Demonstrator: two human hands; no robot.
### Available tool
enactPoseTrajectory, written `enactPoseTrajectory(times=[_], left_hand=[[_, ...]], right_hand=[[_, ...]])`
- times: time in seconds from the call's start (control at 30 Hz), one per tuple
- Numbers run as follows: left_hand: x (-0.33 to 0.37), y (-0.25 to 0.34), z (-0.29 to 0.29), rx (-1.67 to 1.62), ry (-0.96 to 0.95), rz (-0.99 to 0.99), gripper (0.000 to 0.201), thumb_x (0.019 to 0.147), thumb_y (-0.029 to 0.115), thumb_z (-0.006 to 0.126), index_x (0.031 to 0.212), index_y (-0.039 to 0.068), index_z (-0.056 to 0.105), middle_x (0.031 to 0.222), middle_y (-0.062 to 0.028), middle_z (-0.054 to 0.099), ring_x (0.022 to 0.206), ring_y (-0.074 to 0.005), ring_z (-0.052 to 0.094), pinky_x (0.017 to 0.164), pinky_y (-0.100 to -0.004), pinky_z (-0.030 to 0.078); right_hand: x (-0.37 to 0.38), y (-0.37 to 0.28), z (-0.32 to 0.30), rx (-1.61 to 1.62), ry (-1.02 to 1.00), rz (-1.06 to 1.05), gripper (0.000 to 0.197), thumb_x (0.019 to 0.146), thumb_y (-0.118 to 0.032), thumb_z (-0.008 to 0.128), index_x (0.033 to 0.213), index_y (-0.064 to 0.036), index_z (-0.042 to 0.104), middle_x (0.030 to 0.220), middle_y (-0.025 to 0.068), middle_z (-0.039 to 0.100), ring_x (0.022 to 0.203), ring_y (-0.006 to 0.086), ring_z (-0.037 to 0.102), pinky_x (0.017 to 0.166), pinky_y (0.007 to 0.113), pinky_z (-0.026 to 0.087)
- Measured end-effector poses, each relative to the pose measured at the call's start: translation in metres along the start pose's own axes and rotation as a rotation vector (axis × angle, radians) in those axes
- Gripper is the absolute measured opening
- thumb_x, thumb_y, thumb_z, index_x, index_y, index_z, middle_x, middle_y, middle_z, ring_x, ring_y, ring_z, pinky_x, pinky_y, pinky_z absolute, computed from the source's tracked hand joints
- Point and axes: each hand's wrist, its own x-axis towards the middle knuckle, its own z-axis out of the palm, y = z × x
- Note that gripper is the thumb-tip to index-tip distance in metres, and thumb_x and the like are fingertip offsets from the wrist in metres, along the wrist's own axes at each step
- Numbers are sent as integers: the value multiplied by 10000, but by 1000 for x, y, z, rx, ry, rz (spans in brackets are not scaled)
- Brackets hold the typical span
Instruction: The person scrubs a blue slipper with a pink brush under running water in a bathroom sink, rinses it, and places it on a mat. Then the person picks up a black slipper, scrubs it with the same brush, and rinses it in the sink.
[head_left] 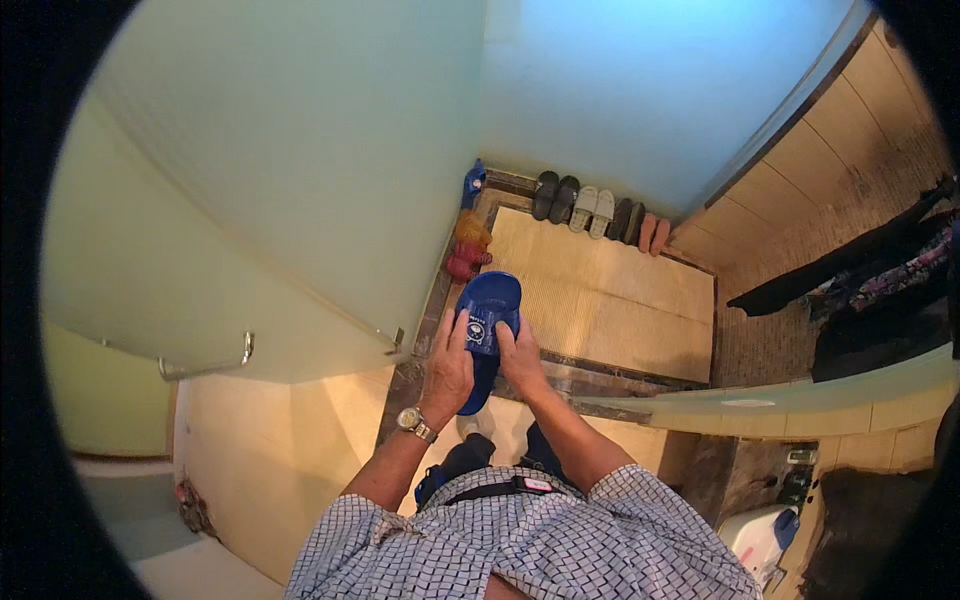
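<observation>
A blue slide slipper (491, 291) is held up in front of my body, its toe end pointing away from me. A white emblem shows on its wide strap. My left hand (449, 368) grips its left side, with a metal wristwatch (411, 421) on that wrist. From the other side, my right hand (519, 357) closes on the strap's edge. The undersides of the fingers are hidden by the slipper. Beyond it lies a beige ribbed mat (598, 290) within a dark border.
Along the far wall stand black slides (555, 197), light grey slides (592, 211), dark slippers (627, 222) and pink slippers (654, 234). Red slippers (468, 260), yellow slippers (472, 230) and a blue slipper (474, 182) line the left edge. A frosted glass door (290, 200) stands left; dark clothes (880, 270) hang right.
</observation>
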Motion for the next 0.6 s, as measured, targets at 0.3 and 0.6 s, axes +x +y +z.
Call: enactPoseTrajectory(times=[0.3, 0.6], left_hand=[[72, -53, 8, -58, -63, -39, 586, 945, -3, 537, 1519, -22, 416, 1540, -330, 420, 1365, -502, 483, 1119, -493, 442], [213, -79, 69, -126, -129, -191, 901, 818, -22, 671, 1593, -40, 211, 1508, -350, 419, 1380, -501, 465, 1154, -489, 406]], right_hand=[[91, -3, 21, -264, -1, -38, 540, 1010, -317, 611, 1417, 25, 513, 1161, 330, 683, 1096, 491, 665, 937, 497, 526], [254, 7, -21, -346, -161, -37, 472, 977, -340, 660, 1372, -82, 633, 1133, 223, 737, 1048, 402, 710, 895, 460, 551]])
